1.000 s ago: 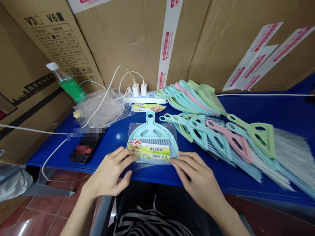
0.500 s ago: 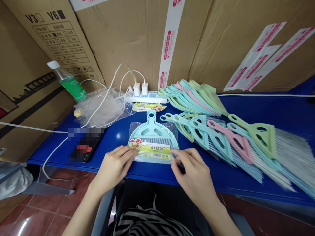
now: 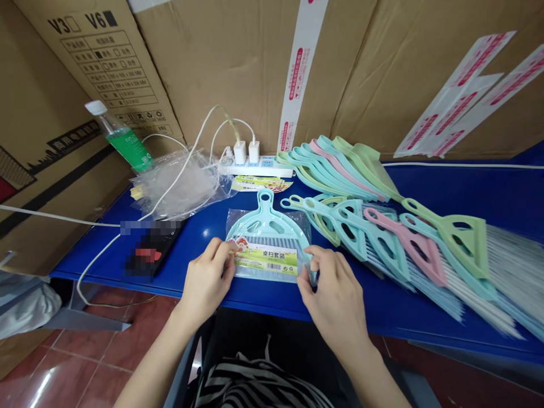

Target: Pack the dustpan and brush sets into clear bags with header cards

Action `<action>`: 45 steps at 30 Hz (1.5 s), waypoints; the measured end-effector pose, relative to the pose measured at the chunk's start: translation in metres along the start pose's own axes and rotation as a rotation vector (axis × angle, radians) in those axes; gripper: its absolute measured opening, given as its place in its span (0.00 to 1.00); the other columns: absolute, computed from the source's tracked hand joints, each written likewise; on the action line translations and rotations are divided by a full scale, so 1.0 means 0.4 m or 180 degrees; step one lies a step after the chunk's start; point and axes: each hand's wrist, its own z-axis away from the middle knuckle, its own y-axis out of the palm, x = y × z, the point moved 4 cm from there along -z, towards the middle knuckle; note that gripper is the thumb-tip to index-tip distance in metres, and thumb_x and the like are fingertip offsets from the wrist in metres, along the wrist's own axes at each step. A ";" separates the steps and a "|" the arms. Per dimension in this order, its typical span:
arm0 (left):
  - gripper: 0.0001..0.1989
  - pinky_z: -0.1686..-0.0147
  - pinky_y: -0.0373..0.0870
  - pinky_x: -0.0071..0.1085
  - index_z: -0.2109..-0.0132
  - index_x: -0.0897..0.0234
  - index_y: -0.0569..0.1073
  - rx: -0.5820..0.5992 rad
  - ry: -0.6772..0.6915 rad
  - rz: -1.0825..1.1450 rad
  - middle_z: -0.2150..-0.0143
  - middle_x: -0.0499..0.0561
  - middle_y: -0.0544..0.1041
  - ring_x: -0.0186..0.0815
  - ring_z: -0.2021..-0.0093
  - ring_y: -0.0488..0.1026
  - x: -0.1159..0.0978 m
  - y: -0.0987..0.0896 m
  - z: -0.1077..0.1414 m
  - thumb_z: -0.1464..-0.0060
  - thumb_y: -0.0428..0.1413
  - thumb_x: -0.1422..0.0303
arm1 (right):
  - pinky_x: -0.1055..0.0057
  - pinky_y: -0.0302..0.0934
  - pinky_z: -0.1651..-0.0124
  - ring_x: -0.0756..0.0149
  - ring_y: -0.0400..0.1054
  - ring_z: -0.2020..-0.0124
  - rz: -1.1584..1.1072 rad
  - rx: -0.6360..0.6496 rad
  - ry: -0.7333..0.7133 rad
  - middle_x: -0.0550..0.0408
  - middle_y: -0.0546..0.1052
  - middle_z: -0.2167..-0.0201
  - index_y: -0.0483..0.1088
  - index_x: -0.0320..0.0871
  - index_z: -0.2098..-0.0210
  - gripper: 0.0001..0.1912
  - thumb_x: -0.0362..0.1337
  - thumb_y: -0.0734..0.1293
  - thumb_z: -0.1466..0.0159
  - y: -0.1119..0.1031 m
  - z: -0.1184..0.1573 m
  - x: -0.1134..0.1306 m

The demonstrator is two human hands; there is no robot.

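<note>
**Item 1:** mint plastic dustpan with brush, inside 1 clear film bag, with 1 printed label card on the front. It lies flat on a blue table, just in front of the person. Judged light and fairly stiff, with slippery film; the bag edges or flat pan look the surest hold.

**Grip:** left hand, fingers and thumb pinched together on the bag's left edge. Right hand, fingertips pinched together on its right edge.

**Nearby:** 1 fan of loose dustpans; 1 row of hand brooms; 1 bunch of empty-looking clear film; 1 small stack of label cards; 1 power strip with 2 white chargers.
</note>
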 end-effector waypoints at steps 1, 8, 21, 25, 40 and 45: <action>0.07 0.79 0.62 0.22 0.61 0.61 0.68 -0.0008 -0.0034 0.0017 0.66 0.44 0.71 0.25 0.80 0.63 0.003 -0.001 0.000 0.39 0.47 0.76 | 0.71 0.59 0.76 0.62 0.65 0.72 -0.0006 0.0033 0.0015 0.55 0.68 0.73 0.62 0.45 0.57 0.14 0.24 0.57 0.40 0.001 -0.001 -0.001; 0.10 0.74 0.66 0.22 0.65 0.62 0.69 -0.0139 -0.0043 0.0076 0.68 0.45 0.65 0.28 0.72 0.67 0.008 -0.004 0.009 0.40 0.47 0.78 | 0.76 0.57 0.80 0.72 0.60 0.82 -0.0756 0.0389 0.0444 0.58 0.62 0.69 0.62 0.47 0.62 0.13 0.24 0.57 0.41 0.012 0.000 -0.025; 0.22 0.57 0.71 0.35 0.43 0.60 0.70 0.0651 0.1382 -0.0424 0.55 0.54 0.75 0.38 0.56 0.72 -0.070 0.016 0.002 0.40 0.45 0.80 | 0.75 0.61 0.77 0.73 0.61 0.81 -0.1026 0.0647 0.0193 0.58 0.61 0.72 0.75 0.44 0.64 0.16 0.24 0.58 0.39 0.018 -0.003 -0.033; 0.22 0.59 0.70 0.37 0.44 0.62 0.72 0.0551 0.1241 -0.0830 0.59 0.56 0.74 0.40 0.59 0.71 -0.099 0.027 0.004 0.42 0.46 0.80 | 0.76 0.61 0.75 0.71 0.61 0.78 -0.0769 0.0570 -0.0032 0.57 0.61 0.73 0.78 0.43 0.61 0.19 0.24 0.58 0.37 0.015 0.003 -0.025; 0.24 0.62 0.67 0.35 0.44 0.55 0.73 0.0585 0.0985 -0.0904 0.64 0.54 0.69 0.41 0.59 0.66 -0.112 0.040 -0.012 0.41 0.45 0.79 | 0.68 0.50 0.73 0.63 0.56 0.74 0.0024 0.0669 -0.0522 0.55 0.62 0.78 0.80 0.49 0.58 0.22 0.23 0.59 0.38 0.004 -0.007 -0.014; 0.24 0.69 0.61 0.33 0.49 0.53 0.78 0.0423 0.0997 -0.0921 0.67 0.54 0.66 0.41 0.64 0.62 -0.075 0.013 -0.014 0.43 0.47 0.81 | 0.69 0.51 0.72 0.64 0.56 0.74 -0.0018 0.0560 -0.0476 0.56 0.62 0.79 0.81 0.48 0.60 0.19 0.26 0.60 0.38 -0.008 -0.003 -0.035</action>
